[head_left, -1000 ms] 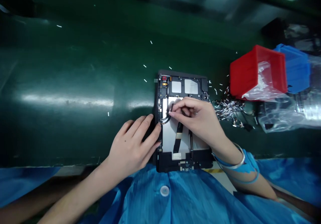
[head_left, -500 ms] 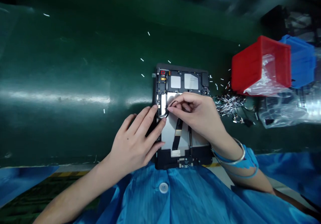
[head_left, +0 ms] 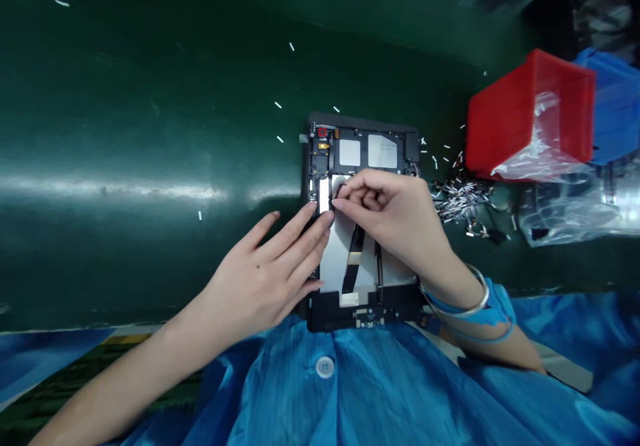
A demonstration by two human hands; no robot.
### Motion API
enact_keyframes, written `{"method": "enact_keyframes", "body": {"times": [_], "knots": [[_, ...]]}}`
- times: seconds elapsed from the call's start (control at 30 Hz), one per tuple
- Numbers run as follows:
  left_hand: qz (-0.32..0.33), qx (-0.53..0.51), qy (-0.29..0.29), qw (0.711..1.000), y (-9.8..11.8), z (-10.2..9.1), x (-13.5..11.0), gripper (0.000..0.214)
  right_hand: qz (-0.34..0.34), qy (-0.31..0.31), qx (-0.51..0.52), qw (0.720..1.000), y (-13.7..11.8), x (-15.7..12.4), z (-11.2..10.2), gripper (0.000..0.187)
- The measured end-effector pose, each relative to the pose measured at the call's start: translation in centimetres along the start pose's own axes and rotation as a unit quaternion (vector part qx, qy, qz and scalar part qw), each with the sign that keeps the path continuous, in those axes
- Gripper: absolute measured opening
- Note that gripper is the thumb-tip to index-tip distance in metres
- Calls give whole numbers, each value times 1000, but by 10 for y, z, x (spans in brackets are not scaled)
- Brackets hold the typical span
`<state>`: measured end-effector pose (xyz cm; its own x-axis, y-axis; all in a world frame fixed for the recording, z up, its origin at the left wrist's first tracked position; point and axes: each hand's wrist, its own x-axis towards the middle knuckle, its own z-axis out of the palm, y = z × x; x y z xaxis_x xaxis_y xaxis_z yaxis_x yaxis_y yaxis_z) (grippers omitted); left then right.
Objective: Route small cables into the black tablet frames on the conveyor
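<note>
The right hand (head_left: 390,213) has closed into a tight pinch, and whatever it holds is hidden inside the fingers. The left hand (head_left: 255,276) is open, its fingers spread, with the fingertips (head_left: 327,218) at the edge of a bright metal strip (head_left: 324,194). The black curved cable that arced beside those fingers a moment ago no longer shows there, so that strip now stands out. An opened tablet housing (head_left: 370,153) lies directly under and between the hands, with a black ribbon cable (head_left: 354,259) just below the right hand's pinch. Past the right hand sits a heap of small metal scraps (head_left: 460,203), then a red bin (head_left: 530,116), a blue bin (head_left: 613,103) and a clear plastic bag (head_left: 565,213). The green counter (head_left: 150,133) stretches away beyond the left hand.
</note>
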<state>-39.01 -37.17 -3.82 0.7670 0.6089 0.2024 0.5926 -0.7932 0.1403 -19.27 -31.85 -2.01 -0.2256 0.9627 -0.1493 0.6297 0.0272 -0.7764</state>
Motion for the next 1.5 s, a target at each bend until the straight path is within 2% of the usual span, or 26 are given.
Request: {"method": "enact_keyframes", "body": {"times": [0.2, 0.7, 0.87, 1.03, 1.17, 1.2, 1.27, 1.37, 1.43, 1.5], "knots": [[23, -1, -9, 1000, -5, -6, 3, 44, 4, 0, -12, 1000, 1, 5, -1, 6], [30, -4, -21, 999, -7, -7, 8, 46, 1, 9, -46, 999, -1, 6, 1, 7], [26, 2, -18, 999, -8, -5, 12, 52, -6, 60, -86, 994, -5, 0, -2, 3], [4, -12, -16, 1000, -14, -1, 21, 53, -33, 108, -91, 989, -5, -20, -11, 5], [-41, -98, -25, 994, -23, -4, 27, 50, -46, 135, -83, 986, 6, -44, -20, 8], [-60, -134, -17, 989, -23, -6, 26, 50, -39, 146, -83, 985, 10, -52, -22, 8], [-117, -189, 37, 974, -17, -9, 19, 49, -15, 179, -93, 979, 22, -69, -26, 8], [-242, -168, 134, 946, 9, -6, -1, 49, 36, 255, -159, 953, 40, -96, -25, 14], [-292, -132, 121, 940, 30, 0, -15, 49, 56, 267, -205, 940, 48, -111, -19, 23], [-302, -139, 81, 940, 48, 5, -26, 53, 64, 230, -217, 947, 51, -119, -12, 32]]}}
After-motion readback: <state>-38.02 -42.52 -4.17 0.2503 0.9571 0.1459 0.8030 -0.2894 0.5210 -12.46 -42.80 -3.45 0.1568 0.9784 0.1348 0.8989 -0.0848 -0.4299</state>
